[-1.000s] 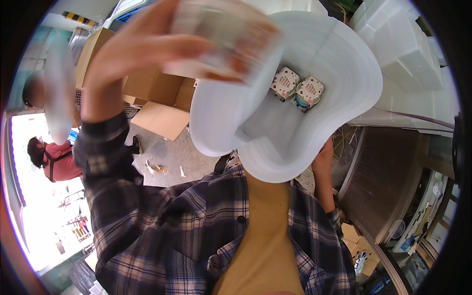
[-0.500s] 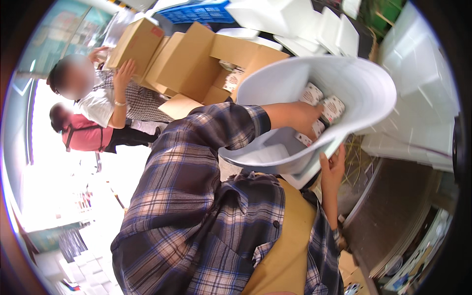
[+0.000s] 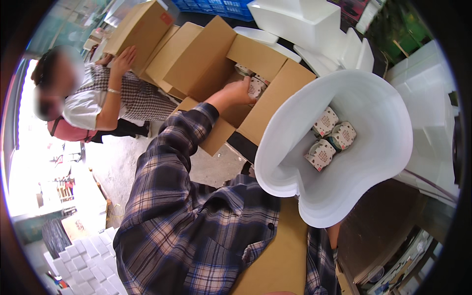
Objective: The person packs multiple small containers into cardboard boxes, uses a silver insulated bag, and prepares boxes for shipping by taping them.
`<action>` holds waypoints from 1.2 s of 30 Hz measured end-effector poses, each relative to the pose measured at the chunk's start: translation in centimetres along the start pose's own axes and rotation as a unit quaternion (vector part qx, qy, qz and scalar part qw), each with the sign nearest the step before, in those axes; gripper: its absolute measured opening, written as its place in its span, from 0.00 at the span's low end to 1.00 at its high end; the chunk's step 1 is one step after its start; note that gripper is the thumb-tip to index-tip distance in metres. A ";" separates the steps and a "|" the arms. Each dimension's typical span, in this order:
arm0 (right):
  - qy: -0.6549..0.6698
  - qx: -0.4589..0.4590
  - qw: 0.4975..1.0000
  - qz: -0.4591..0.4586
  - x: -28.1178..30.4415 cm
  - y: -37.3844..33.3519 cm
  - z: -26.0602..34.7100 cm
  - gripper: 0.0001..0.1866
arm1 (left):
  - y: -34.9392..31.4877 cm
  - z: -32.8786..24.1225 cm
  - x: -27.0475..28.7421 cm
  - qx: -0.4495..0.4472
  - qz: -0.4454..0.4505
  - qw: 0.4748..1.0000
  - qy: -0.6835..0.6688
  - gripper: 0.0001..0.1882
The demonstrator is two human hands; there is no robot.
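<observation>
My left hand [image 3: 235, 93] reaches inside an open cardboard box [image 3: 289, 93], its fingers closed on a small white pack with dark spots [image 3: 256, 88]. Beside it in the box lies another pack [image 3: 243, 70], partly covered by shadow. To the right a large white soft-walled liner [image 3: 366, 191] stands with its mouth up, its rim folded inward at the near side. Three spotted packs [image 3: 320, 154] rest together at its bottom. My right forearm [image 3: 335, 235] shows just below the liner; the hand itself is hidden behind the liner's wall.
Across to the left, a person [image 3: 93, 103] holds another cardboard box [image 3: 140, 32]; someone in pink stands behind. White foam boxes and lids [image 3: 300, 19] lie at the back, near a blue crate [image 3: 216, 7]. Stacked foam boxes [image 3: 423, 93] line the right, above a dark board [image 3: 378, 221].
My left hand has left the liner and moved into the cardboard box. Three packs now show inside the liner, whose mouth faces up more. My right hand has gone behind it.
</observation>
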State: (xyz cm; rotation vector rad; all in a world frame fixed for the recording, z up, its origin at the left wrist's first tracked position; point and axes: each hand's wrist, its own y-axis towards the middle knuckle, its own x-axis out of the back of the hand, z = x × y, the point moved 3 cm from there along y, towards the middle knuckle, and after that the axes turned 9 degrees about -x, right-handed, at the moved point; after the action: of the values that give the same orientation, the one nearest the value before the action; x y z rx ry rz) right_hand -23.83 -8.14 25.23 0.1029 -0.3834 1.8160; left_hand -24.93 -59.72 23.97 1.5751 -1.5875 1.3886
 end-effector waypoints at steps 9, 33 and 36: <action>0.021 0.018 0.999 0.017 -0.7 1.5 0.9 0.40 | -5.8 -1.2 11.3 -0.054 -0.234 0.936 -0.256 0.39; 0.116 -0.051 0.991 0.047 -2.0 2.5 1.6 0.42 | -2.5 -26.1 -4.4 -0.249 0.089 0.952 0.154 0.44; 0.143 -0.050 0.987 0.048 -1.9 2.3 0.9 0.42 | -4.3 -27.4 -1.9 -0.354 0.043 0.920 0.165 0.32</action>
State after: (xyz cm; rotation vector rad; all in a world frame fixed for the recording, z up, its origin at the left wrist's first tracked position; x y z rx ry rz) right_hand -25.64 -10.66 25.08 -0.2490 -0.2780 1.8700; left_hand -28.69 -33.73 33.24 0.8038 -1.6871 0.8888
